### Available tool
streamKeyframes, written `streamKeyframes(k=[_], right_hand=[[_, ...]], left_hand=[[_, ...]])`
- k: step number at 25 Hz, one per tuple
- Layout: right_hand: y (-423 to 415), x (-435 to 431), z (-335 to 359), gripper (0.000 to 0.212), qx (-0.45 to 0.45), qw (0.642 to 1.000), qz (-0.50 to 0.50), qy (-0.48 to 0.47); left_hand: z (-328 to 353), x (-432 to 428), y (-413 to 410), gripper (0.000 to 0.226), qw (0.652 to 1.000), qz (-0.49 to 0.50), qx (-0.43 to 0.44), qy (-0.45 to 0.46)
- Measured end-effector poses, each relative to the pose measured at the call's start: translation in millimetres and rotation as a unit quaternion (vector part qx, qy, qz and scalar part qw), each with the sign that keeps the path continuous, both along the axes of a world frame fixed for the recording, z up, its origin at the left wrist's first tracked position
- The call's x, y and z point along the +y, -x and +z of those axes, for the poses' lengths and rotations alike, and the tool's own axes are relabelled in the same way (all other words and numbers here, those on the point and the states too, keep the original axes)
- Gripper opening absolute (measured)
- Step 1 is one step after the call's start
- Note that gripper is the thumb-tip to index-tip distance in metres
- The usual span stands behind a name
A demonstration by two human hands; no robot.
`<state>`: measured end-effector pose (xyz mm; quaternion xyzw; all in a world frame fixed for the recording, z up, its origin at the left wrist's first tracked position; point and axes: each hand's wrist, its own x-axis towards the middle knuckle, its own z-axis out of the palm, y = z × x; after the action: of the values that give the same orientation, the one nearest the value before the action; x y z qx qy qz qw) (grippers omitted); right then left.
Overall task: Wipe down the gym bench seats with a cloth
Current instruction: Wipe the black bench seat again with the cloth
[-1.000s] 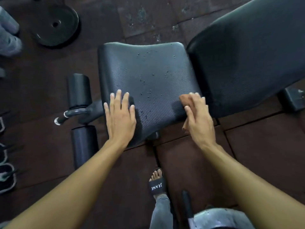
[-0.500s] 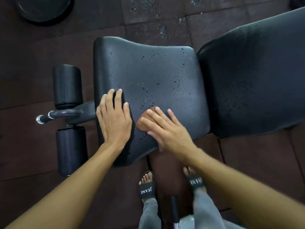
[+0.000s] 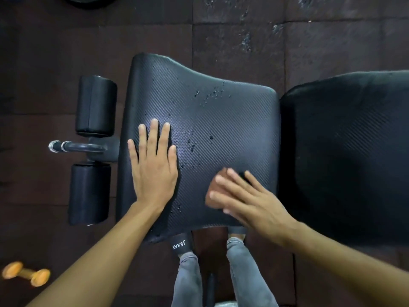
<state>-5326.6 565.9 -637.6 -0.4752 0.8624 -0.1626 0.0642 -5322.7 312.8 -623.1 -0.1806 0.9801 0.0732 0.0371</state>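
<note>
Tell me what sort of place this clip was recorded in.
Most likely a gym floor. A padded bench seat with foam leg rollers stands on dark rubber floor tiles, and an orange dumbbell lies on the floor nearby.

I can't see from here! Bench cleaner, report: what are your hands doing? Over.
Left hand flat on seat pad, open. Right hand pressing brown cloth on pad's near side. Droplets left farther up. Nothing blocking.
</note>
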Motion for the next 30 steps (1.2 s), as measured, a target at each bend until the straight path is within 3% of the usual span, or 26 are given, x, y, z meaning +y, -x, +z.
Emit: streamKeyframes(k=[2,3,6,8,10,13,15,17,19,21,23,25,27,30], right_hand=[[32.4,17.9,-4.7,0.042,0.031,0.996,0.087,-0.016],[67.9,14.2,-9.1,0.042,0.041,0.997,0.060,-0.011],[178.8,-33.2,-12.3,0.044,-0.005,0.986,-0.168,0.023],[187.0,-73.1,-8.6,0.044,-0.051,0.960,-0.272,0.047],[123.2,-95.7,-5.7,0.044,-0.035,0.974,-0.215,0.059],[-14.5,-75.1,7.6,0.048,-0.023,0.997,0.065,0.020],[-16.9,-57.1,10.2,0.053,-0.004,0.982,0.188,-0.007],[49.9,-68.3,3.2,0.049,0.029,0.988,0.152,0.002],[136.7,-100.8,-2.1,0.047,0.019,1.000,-0.011,0.001],[195.7,-133.1,0.2,0.045,-0.049,0.980,-0.193,0.023],[178.6,-156.1,3.6,0.044,-0.084,0.958,-0.270,0.052],[113.9,-153.3,6.4,0.046,-0.043,0.981,-0.179,0.059],[40.9,-134.3,13.7,0.047,-0.057,0.996,-0.060,0.042],[7.2,-115.8,21.8,0.049,-0.100,0.993,-0.056,0.020]], left_hand=[[-0.3,0.1,1.0,0.052,1.000,-0.003,-0.002,0.007],[-0.8,0.4,0.9,0.052,1.000,-0.003,-0.001,0.009],[-2.0,-0.8,0.8,0.052,1.000,-0.003,0.004,0.012],[0.0,-1.2,1.7,0.050,1.000,-0.003,0.019,-0.019],[3.5,-3.7,2.5,0.049,0.996,0.017,0.043,-0.081],[7.9,-16.6,0.5,0.047,0.992,0.052,0.059,-0.100],[6.3,-25.6,-3.3,0.047,0.992,0.059,0.050,-0.102],[4.1,-29.8,-6.4,0.049,0.990,0.053,0.046,-0.121],[1.6,-29.6,-7.7,0.049,0.990,0.051,0.050,-0.118],[-0.5,-27.5,-7.7,0.049,0.991,0.053,0.057,-0.109],[0.1,-28.1,-8.5,0.048,0.987,0.064,0.066,-0.133],[2.6,-31.5,-8.5,0.047,0.972,0.084,0.089,-0.199],[6.7,-34.0,-8.5,0.045,0.954,0.096,0.110,-0.260],[17.4,-25.8,-11.4,0.044,0.957,0.109,0.108,-0.247]])
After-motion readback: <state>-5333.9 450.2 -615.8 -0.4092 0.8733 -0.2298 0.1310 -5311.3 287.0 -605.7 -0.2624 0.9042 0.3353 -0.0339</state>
